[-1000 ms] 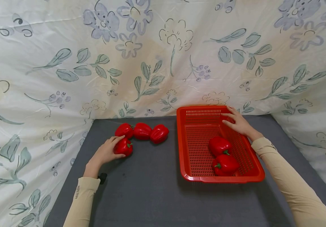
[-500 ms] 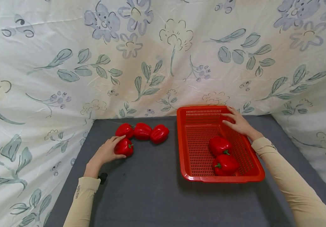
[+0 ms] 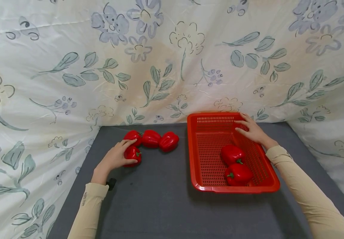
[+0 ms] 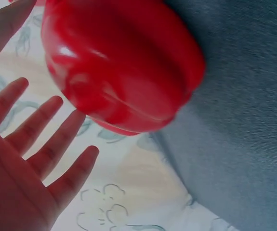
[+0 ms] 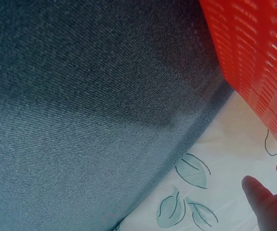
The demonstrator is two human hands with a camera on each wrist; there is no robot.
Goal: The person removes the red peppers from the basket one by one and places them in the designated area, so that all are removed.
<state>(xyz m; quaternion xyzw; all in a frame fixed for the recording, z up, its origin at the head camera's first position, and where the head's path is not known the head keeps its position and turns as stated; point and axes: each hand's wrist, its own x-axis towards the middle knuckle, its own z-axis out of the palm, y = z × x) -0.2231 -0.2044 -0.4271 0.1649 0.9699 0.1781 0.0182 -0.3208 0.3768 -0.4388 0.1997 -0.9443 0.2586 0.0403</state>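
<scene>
My left hand (image 3: 116,156) is at the nearest red bell pepper (image 3: 133,155) on the left of the table. Its thumb overlaps the front of that pepper in the head view, and its fingers reach past the back. Up close, the left wrist view has spread, fairly straight fingers (image 4: 51,144) beside a glossy bell pepper (image 4: 119,62). On the right, my right hand (image 3: 254,132) rests over the far right rim of a red plastic basket (image 3: 191,156), fingers loosely extended. Two red bell peppers (image 3: 232,154) with green stems lie inside the basket.
Behind the pepper at my left hand, a row of red bell peppers (image 3: 151,138) lies near the table's back edge. A dark grey cloth (image 3: 160,199) covers the table. Floral fabric (image 3: 160,66) hangs at the back and sides.
My left hand has shifted slightly right and farther over the nearest bell pepper, covering more of it. My right hand keeps its place on the basket. The head view has shifted slightly.
</scene>
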